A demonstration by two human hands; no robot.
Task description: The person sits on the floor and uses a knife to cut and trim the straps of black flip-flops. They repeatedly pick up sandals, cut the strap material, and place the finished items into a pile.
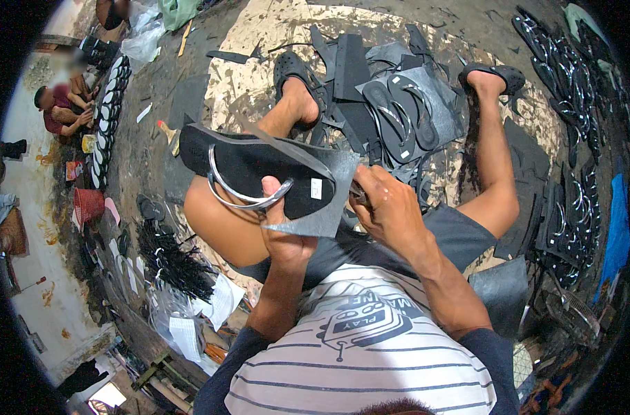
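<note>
In my left hand [286,238] is a black flip-flop [258,166] with a silver strap, held up over my lap. The thumb lies on its footbed by the strap, and the other fingers are hidden underneath. A grey rubber sheet [339,200] sits against the heel end of the sole, jutting past its edge. Along the sole's far side curls a thin dark strip [287,147]. Close beside the sheet's right edge, my right hand [394,211] is closed around something small and dark that I cannot make out.
Between my feet lie a pair of flip-flops [391,124] and dark rubber offcuts [349,66]. Rows of silver-strapped flip-flops [571,214] line the right side. At left are black straps [173,256], a red basket [88,206] and a person [62,114] by another row of footwear.
</note>
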